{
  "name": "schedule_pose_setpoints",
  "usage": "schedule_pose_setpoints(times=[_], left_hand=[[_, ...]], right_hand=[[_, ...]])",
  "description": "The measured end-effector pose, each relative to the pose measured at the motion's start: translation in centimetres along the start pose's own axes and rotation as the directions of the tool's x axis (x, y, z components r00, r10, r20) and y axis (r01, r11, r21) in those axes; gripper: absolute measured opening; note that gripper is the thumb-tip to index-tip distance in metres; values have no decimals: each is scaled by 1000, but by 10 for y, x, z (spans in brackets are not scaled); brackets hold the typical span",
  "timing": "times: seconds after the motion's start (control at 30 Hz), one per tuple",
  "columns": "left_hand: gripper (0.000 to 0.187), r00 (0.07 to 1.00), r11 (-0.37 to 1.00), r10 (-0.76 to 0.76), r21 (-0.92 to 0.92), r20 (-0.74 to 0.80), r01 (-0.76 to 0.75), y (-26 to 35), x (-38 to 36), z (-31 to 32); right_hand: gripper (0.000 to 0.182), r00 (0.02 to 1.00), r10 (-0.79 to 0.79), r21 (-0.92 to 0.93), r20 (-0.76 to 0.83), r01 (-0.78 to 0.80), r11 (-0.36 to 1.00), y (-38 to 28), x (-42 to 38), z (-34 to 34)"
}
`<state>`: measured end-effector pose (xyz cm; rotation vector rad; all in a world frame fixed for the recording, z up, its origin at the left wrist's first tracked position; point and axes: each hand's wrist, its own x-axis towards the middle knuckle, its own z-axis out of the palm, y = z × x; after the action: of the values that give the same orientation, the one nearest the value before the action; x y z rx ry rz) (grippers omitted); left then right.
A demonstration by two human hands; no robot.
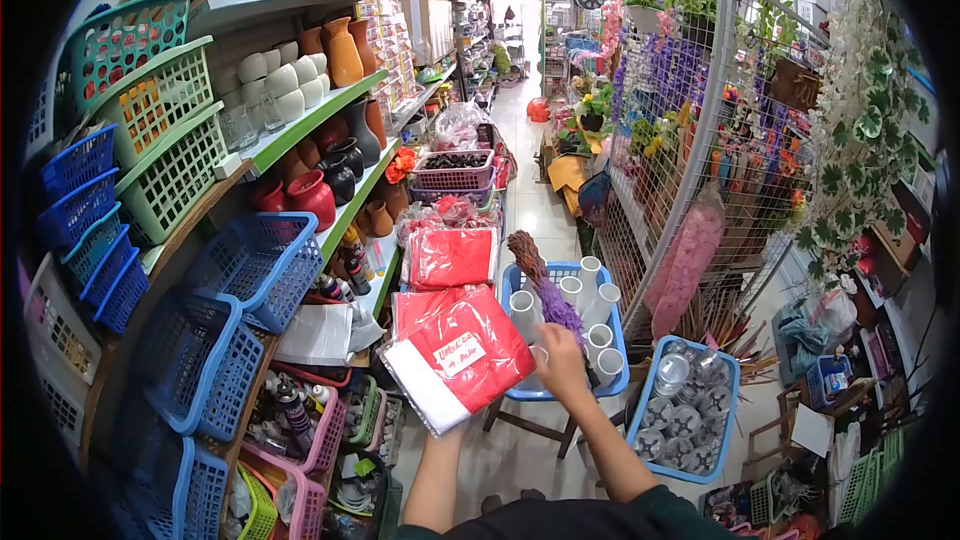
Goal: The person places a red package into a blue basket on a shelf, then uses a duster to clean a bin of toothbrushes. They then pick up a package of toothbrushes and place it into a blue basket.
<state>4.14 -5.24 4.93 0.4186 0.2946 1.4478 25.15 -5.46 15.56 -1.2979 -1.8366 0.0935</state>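
Observation:
A flat plastic packet of red and white cloth (490, 340), with a handwritten label, is held tilted in front of me. My left hand (447, 433) supports it from below; its fingers are hidden under the packet and only the wrist area shows. At the packet's right edge, my right hand (565, 365) has its fingers curled in, seemingly gripping that edge. Just beyond the right hand stands a blue basket (622, 380) with several white cylinders (598, 336) and a bunch of purple dried flowers (556, 305). Behind the held packet lies another red packet (452, 258).
Shelves on the left carry blue baskets (205, 360), green baskets (175, 175) and pots (310, 198). A blue basket of clear containers (685, 405) sits on the right. A wire rack (690, 140) with artificial flowers borders the tiled aisle (527, 140). A small wooden stool (530, 427) supports the cylinder basket.

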Motion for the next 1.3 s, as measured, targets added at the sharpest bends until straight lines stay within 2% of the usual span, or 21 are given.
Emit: schedule_pose_setpoints(times=[0.03, 0.07, 0.1, 0.13, 0.2, 0.3, 0.43, 0.5, 0.53, 0.6, 0.63, 0.7, 0.77, 0.8, 0.87, 1.03, 1.1, 1.17, 1.23, 1.27, 1.3], left_hand=[[62, 1000, 1000, 2, -11, -3, -2, 2, -2, -1], [61, 1000, 1000, 3, -23, -5, -3, 5, 0, -2], [61, 1000, 999, 3, -34, -6, -4, 6, 1, -2], [61, 1000, 999, 6, -46, -7, -6, 8, 2, -3], [60, 1000, 997, 12, -71, -11, -12, 8, 1, -4], [59, 1000, 994, 20, -111, -19, -22, 9, 0, -5], [58, 999, 986, 27, -166, -28, -31, 9, 2, -7], [57, 999, 980, 33, -194, -32, -39, 10, 4, -7], [57, 999, 977, 37, -209, -34, -43, 11, 4, -7], [56, 998, 970, 41, -237, -38, -49, 13, 13, -3], [56, 998, 967, 42, -251, -40, -51, 13, 15, -4], [55, 998, 959, 42, -278, -46, -53, 16, 21, 0], [55, 998, 951, 38, -304, -51, -52, 18, 17, -6], [54, 998, 947, 37, -316, -53, -52, 18, 18, -8], [54, 998, 945, 44, -322, -50, -58, 19, 23, -15], [54, 996, 926, 82, -366, -28, -87, 13, 24, -46], [54, 995, 917, 97, -387, -20, -97, 13, 21, -61], [54, 993, 907, 117, -405, -15, -113, 7, 20, -74], [54, 991, 899, 131, -421, -8, -123, 4, 20, -85], [54, 991, 894, 136, -429, -3, -124, 5, 21, -91], [54, 990, 890, 141, -439, 2, -126, 4, 25, -94]], right_hand=[[44, 1000, 0, 2, 0, 0, 1000, 13, 0, 4], [48, 988, 154, -262, 23, -142, 954, 25, -2, 8], [53, 952, 305, -509, 4, -260, 821, 37, -4, 13], [53, 953, 303, -507, 4, -260, 822, 51, -8, 21], [57, 900, 434, -587, 35, -333, 738, 72, -14, 33], [59, 907, 415, -603, 65, -296, 741, 89, -18, 37], [62, 927, 371, -507, 51, -296, 809, 88, -13, 26], [59, 877, 479, -353, 31, -439, 826, 76, -10, 12], [59, 879, 477, -353, 32, -436, 828, 69, -11, 8], [59, 947, 308, -148, -93, -319, 936, 53, -18, 4], [59, 948, 306, -148, -92, -317, 937, 42, -25, 1], [50, 992, 122, 13, -11, -122, 992, 16, -45, -6], [52, 993, -96, -11, 64, 97, 995, -2, -66, -10], [52, 994, -94, -11, 63, 95, 995, -11, -72, -18], [55, 927, -285, -55, 243, 307, 950, -25, -80, -29], [56, 978, -135, -138, 160, 158, 978, 7, -90, -28], [60, 992, 23, -164, 120, -3, 986, 19, -91, -29], [61, 992, 40, -150, 118, -22, 988, 21, -94, -27], [58, 986, 156, -166, 61, -144, 976, 17, -94, -27], [58, 986, 159, -167, 58, -147, 975, 23, -94, -24], [57, 987, 162, -107, -24, -164, 981, 28, -90, -21]])
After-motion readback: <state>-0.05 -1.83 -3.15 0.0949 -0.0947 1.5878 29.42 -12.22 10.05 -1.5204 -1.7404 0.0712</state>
